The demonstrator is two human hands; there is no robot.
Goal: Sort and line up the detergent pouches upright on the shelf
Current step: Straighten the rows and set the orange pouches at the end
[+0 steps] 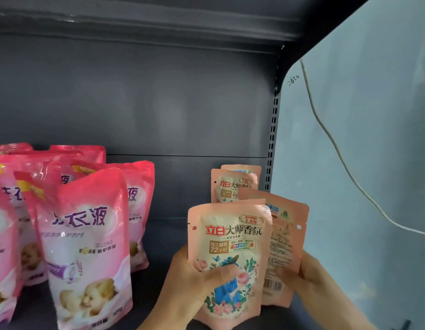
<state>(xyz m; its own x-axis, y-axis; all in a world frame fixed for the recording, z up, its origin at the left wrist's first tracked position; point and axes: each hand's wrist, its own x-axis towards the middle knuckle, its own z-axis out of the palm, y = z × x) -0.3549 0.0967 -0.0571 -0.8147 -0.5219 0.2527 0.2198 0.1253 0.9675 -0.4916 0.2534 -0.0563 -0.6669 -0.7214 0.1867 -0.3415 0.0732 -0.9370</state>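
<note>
1. Now the left hand (192, 282) grips a peach pouch (230, 253) upright, thumb across its front, right of the pink pouches (85, 246).
2. Just right of that pouch, the right hand (309, 275) pinches a second peach pouch (283, 246), its back side showing.
3. Behind the held pouch, two more peach pouches (233, 184) stand on the dark shelf (164, 234).
4. Right of them runs a pale panel (349, 163).

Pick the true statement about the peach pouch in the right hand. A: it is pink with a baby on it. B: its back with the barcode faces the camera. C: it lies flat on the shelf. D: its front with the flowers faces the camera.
B: the peach pouch held by the right hand shows small print and a barcode, not the flowers.
</note>
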